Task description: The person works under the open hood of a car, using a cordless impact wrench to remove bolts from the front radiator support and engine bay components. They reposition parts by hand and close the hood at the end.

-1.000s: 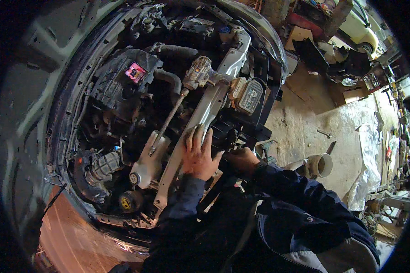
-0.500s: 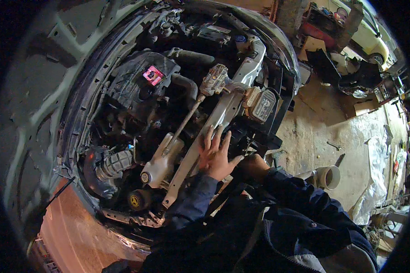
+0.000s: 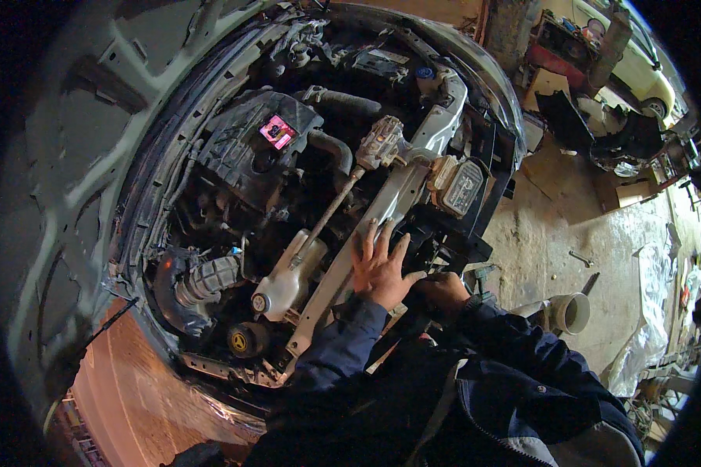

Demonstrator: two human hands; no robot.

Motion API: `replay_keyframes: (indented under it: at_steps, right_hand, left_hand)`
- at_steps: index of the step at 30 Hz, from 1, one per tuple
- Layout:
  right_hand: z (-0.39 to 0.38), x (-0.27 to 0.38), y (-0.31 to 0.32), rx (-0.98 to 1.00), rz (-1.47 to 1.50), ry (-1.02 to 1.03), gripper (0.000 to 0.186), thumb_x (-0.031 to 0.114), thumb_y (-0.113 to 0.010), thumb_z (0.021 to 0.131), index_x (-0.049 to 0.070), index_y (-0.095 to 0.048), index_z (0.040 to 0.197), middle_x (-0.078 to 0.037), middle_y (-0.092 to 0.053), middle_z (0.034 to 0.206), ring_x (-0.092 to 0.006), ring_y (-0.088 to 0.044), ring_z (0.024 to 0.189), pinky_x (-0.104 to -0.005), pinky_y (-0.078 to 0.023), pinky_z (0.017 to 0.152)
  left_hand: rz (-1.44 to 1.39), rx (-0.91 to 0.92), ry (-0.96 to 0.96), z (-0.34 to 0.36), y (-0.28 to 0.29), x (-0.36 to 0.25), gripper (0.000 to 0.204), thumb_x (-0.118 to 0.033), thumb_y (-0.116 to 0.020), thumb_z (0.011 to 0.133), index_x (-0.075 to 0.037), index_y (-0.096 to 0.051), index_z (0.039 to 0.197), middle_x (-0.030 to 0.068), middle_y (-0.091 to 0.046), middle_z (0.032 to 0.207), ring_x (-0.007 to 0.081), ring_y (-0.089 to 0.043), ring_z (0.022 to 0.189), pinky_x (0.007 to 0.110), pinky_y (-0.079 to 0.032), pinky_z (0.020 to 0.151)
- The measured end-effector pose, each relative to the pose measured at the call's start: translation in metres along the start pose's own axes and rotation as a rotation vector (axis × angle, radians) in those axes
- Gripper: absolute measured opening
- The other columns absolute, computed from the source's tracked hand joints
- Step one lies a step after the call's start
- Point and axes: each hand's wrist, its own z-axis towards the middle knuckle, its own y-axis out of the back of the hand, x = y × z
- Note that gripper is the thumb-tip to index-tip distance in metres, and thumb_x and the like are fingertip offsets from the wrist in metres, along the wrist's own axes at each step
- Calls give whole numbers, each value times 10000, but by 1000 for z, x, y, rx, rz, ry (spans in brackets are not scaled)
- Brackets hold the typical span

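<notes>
My left hand (image 3: 380, 268) rests with spread fingers on the long metal crossmember (image 3: 395, 191) at the front of an open engine bay. Just right of it, my right hand (image 3: 444, 292) has its fingers curled down among dark parts below the beam; what they hold is hidden. Beyond the hands, a rusty boxy metal component (image 3: 452, 187) sits beside the beam. A dirty motor-like unit with a long shaft (image 3: 378, 144) lies over the bay, near a translucent reservoir (image 3: 284, 284) and a dark engine cover (image 3: 249, 156).
The raised hood (image 3: 70, 194) fills the left side. On the concrete floor to the right lie a wrench (image 3: 580, 257), a bucket (image 3: 568, 315), clear plastic sheeting (image 3: 642, 335), cardboard and dark removed panels (image 3: 623, 140). A light-coloured car (image 3: 646, 86) stands behind.
The view has shifted, so the engine bay sits farther right in the picture. Both hands stay at much the same places on the car, with slight finger movement.
</notes>
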Motion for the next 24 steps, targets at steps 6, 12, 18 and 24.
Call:
replay_keyframes:
  at_steps: [6, 12, 18, 24]
  right_hand:
    - [2, 0, -4, -49, 285, -220, 299, 278, -747, 979, -6, -819, 1042, -57, -755, 788, -124, -646, 649, -340, -511, 584]
    - [1, 3, 1, 0, 144, -100, 304, 283, -737, 991, -7, -817, 1038, -54, -744, 780, -118, -635, 646, -338, -504, 581]
    - [3, -11, -2, -31, 158, -196, 259, 245, -743, 992, -2, -813, 1031, -136, -808, 939, -183, -727, 789, -381, -579, 719]
    - [8, -43, -9, -33, -41, 96, 317, 268, -746, 1017, -45, -789, 1027, -114, -796, 912, -166, -694, 786, -385, -569, 713]
  left_hand:
    - [5, 5, -9, -1, 9, -3, 825, -514, -890, 815, -191, -616, 1523, 108, -368, 1703, 379, -196, 1619, 706, -97, 1294]
    - [-14, 8, 0, -1, 8, -3, 831, -501, -899, 806, -185, -619, 1522, 116, -356, 1714, 387, -186, 1621, 709, -91, 1291]
    - [-19, -57, -31, -2, -1, 0, 846, -572, -888, 777, -207, -636, 1497, 94, -402, 1686, 391, -246, 1588, 720, -162, 1255]
    - [-17, -8, -6, -2, 2, -1, 873, -532, -911, 777, -179, -623, 1522, 116, -385, 1697, 392, -176, 1624, 714, -113, 1285]
